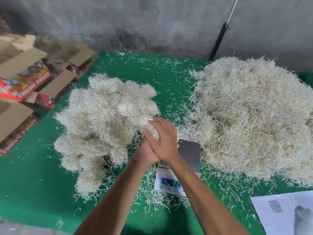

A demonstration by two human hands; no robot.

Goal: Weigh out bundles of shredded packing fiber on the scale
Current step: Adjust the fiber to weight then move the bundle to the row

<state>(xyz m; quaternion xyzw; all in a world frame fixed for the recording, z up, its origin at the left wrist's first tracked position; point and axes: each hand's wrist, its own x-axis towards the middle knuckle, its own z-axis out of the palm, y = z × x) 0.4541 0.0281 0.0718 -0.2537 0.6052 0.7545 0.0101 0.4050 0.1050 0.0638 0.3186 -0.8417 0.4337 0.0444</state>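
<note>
Bare green mat [162, 78] corridor between bundle stack [105, 114] left and loose fiber heap [254, 116] right.

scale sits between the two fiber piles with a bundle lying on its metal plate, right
Not quite. The scale does sit between the two fiber piles, but the head view shows its metal plate bare; the bundle is held between both hands, left hand and right hand, beside it.

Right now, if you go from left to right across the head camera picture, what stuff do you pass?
Fruit boxes → heap of rolled fiber bundles → the two hands squeezing a bundle → scale → big loose fiber pile.
</note>
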